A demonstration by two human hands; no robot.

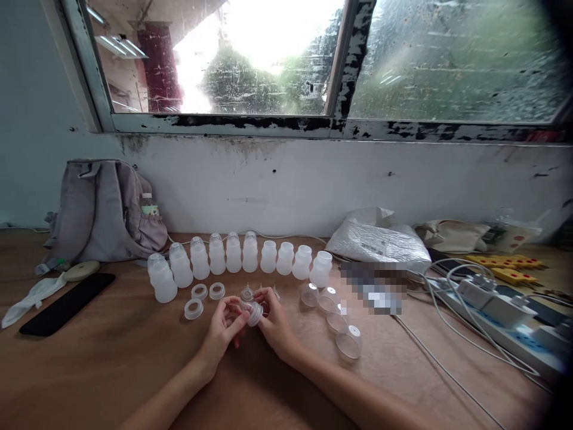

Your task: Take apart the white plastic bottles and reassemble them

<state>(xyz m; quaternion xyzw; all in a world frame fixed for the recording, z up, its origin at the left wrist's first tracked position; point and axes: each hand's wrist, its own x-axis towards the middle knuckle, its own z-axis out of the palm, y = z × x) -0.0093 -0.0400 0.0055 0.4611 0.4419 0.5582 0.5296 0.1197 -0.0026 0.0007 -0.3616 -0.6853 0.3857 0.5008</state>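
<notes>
In the head view, we held a threaded collar [255,314] between both hands, just above the counter [129,358] and in front of the bottle row. The left hand [229,316] was pinched on the collar's left side, thumb foremost; the right hand [272,315] was closed on its right side. A transparent part showed beside the collar, but the fingers covered too much for us to tell whether it was seated.

Status: six capped bottles [217,254] stood upright along the left of the arc and appeared complete. Four open bottles [285,258] stood at the right end, without collar or cap. Three loose collars [193,309] lay left of the hands, and four transparent domed caps [348,342] rested to the right, unfitted. Small pointed teats [246,293] stood behind the fingers, partly hidden, so we could not count them with certainty.

Surroundings: a grey backpack [101,209], a black slab [67,304] and a white cloth [33,298] occupied the left. A silver padded bag [380,245], a power strip [487,319] and a white cable [441,361] occupied the right. We judged the domed caps, just beside the right forearm, the nearest obstruction; the cable ran farther out.
</notes>
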